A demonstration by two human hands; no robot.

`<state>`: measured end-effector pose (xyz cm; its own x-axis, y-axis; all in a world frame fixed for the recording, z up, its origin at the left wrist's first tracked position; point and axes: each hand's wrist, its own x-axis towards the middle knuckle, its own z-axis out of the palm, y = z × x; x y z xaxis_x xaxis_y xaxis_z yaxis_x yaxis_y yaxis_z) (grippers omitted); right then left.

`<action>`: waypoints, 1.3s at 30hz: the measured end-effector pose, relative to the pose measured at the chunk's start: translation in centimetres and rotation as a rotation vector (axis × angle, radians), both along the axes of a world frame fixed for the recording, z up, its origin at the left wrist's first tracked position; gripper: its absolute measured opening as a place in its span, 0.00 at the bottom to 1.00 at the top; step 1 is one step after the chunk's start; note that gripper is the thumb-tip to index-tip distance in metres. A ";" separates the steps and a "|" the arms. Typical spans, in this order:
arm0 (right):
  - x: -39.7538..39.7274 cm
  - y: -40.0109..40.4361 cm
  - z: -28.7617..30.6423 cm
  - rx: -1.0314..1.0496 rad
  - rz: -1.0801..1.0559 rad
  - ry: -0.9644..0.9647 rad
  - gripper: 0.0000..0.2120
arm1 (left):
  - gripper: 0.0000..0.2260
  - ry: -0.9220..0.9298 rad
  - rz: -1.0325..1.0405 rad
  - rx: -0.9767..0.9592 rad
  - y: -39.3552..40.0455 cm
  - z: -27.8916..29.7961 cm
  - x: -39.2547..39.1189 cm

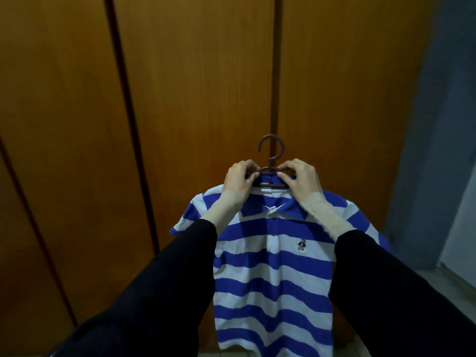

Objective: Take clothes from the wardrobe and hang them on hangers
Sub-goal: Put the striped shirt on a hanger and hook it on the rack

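A blue-and-white striped polo shirt (273,274) hangs on a purple plastic hanger (271,150) in front of the shut wooden wardrobe doors (195,86). The hanger's hook stands upright above the collar. My left hand (238,180) grips the hanger's left shoulder together with the collar. My right hand (302,179) grips the hanger's right shoulder and the collar there. Both shirt shoulders sit on the hanger, and the body of the shirt falls straight down between my black sleeves.
The wardrobe's brown doors fill the view ahead, with dark gaps between the panels. A grey-blue wall (435,124) stands on the right, and pale floor tiles (443,284) show at the lower right.
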<state>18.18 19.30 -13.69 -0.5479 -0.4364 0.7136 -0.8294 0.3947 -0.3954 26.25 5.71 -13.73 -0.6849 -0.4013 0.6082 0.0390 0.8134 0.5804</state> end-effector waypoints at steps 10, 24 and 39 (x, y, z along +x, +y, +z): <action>-6.5 -13.7 4.9 -0.098 0.161 0.103 0.07 | 0.06 0.136 0.272 -0.175 -11.5 4.6 -4.9; -13.0 -29.7 18.6 -0.249 0.266 0.254 0.06 | 0.07 0.349 0.431 -0.364 -25.7 17.9 -9.9; -13.6 -34.7 37.0 -0.446 0.074 0.532 0.09 | 0.08 0.614 0.437 -0.604 -31.1 36.5 -12.3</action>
